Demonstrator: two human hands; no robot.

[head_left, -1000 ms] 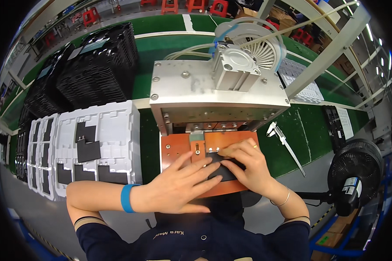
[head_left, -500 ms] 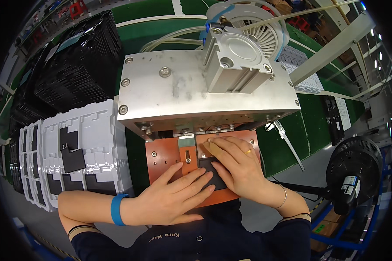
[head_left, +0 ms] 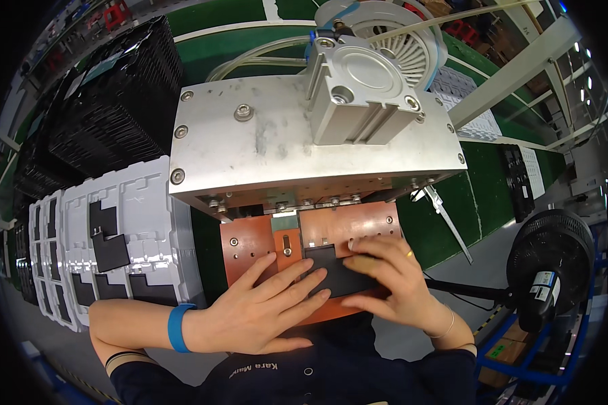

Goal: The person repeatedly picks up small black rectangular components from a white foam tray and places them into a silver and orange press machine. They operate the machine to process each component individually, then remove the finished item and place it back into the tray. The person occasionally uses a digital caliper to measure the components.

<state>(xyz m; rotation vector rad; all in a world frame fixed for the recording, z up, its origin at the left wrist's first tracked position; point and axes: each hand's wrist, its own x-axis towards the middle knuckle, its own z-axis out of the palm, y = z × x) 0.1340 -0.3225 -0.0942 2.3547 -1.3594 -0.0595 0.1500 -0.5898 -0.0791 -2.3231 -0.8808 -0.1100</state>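
Observation:
A flat black L-shaped piece (head_left: 331,270) lies on the orange fixture plate (head_left: 240,229) below the metal press. My left hand (head_left: 260,310) rests palm down with spread fingers, its fingertips at the left edge of the black piece. My right hand (head_left: 392,280) is over the piece's right side, fingers bent and thumb apart near the front edge. The fingertips touch or nearly touch the piece; its right end is hidden beneath them. Neither hand visibly grips anything.
Over the plate stands a silver press (head_left: 277,148) with a square cylinder (head_left: 365,94) on top. White trays (head_left: 142,216) with black pieces are at left, before stacked black trays (head_left: 115,108). A caliper (head_left: 446,219) lies at right, near a black fan (head_left: 550,256).
My right hand has drawn back and to the right from the upper part of the plate, uncovering more of the black piece. My left hand has hardly moved.

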